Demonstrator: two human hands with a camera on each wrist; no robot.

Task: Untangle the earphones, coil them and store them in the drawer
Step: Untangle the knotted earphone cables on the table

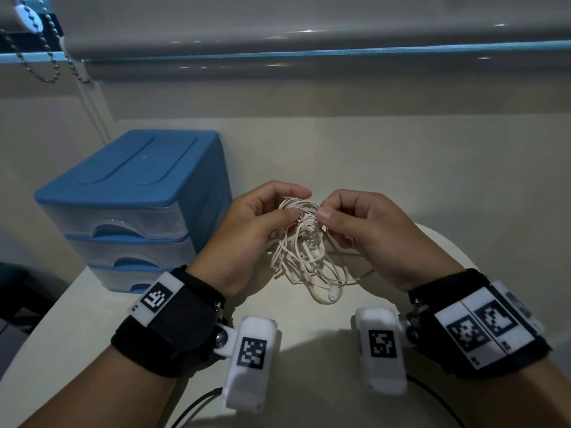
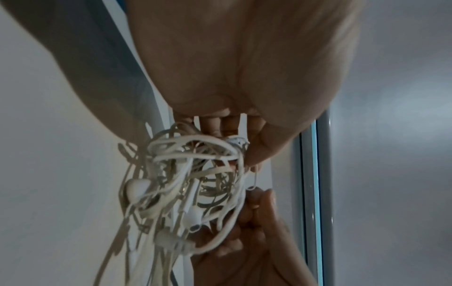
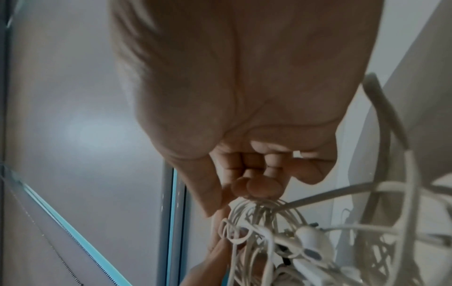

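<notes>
glossy plastic drawer unit (image 1: 133, 193), rubbery earphones (image 1: 304, 254)

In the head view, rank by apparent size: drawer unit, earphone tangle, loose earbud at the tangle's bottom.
1. drawer unit, largest.
2. earphone tangle, pinched by both hands.
3. earbud, smallest.

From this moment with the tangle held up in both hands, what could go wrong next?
1. Both the left hand and the right hand pinch the earphones near the top of the knot; pulling apart may tighten it.
2. A dangling earbud could snag in the loops.
3. All three fronts of the drawer unit look closed, so storing needs a freed hand.
</notes>
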